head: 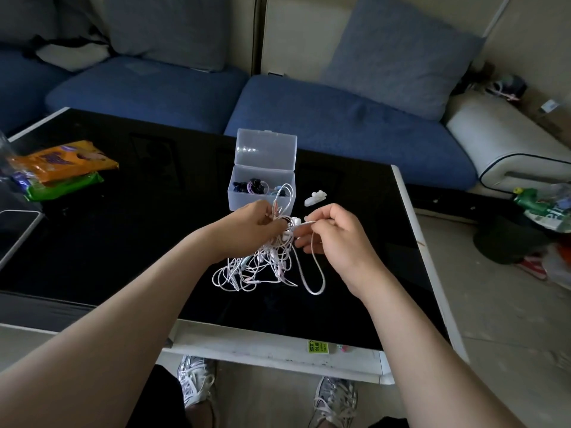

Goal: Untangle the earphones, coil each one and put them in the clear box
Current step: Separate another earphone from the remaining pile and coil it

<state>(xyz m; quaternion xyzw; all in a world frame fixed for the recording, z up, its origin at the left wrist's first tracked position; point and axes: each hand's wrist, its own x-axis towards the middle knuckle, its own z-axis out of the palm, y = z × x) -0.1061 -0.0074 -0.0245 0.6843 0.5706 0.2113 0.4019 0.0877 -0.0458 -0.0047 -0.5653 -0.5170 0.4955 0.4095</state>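
Earphones [262, 268], thin pale pink-white cords w/ white buds, all in one knotted mass. Lower part lies on the glossy black bench [123, 242], centre. Upper part is lifted btwn both hands, just on the near side of the box.

L→R:
- Orange and green foil packets [61, 165] at far left of bench, well apart from the work.
- left hand [251, 223]: fingers curled round top of the mass, holding it up. A few loops stick up past the fingers, in front of the box wall.
- Small clear plastic box [241, 202], hinged lid [265, 146] stood open, just behind left hand. Dark + coloured items inside; can't tell if coiled sets.
- right hand [335, 239]: thumb + forefinger pinch one strand end, a thin pale stem pointing left at the knot. One long loop [316, 290] hangs from this hand to the bench, beside the mass.
- Small white plastic piece [315, 197] on bench, right of box; can't ID.

Key relation: pinched strand runs approx. left–right; knot lies left of right hand, under left hand. Judgement: step = freeing one set. Pull prob. should go rightward w/ left hand as anchor. Risk: knot tightens.

Hidden: crossing point is covered by left fingers. No. of sets in the mass can't be counted.
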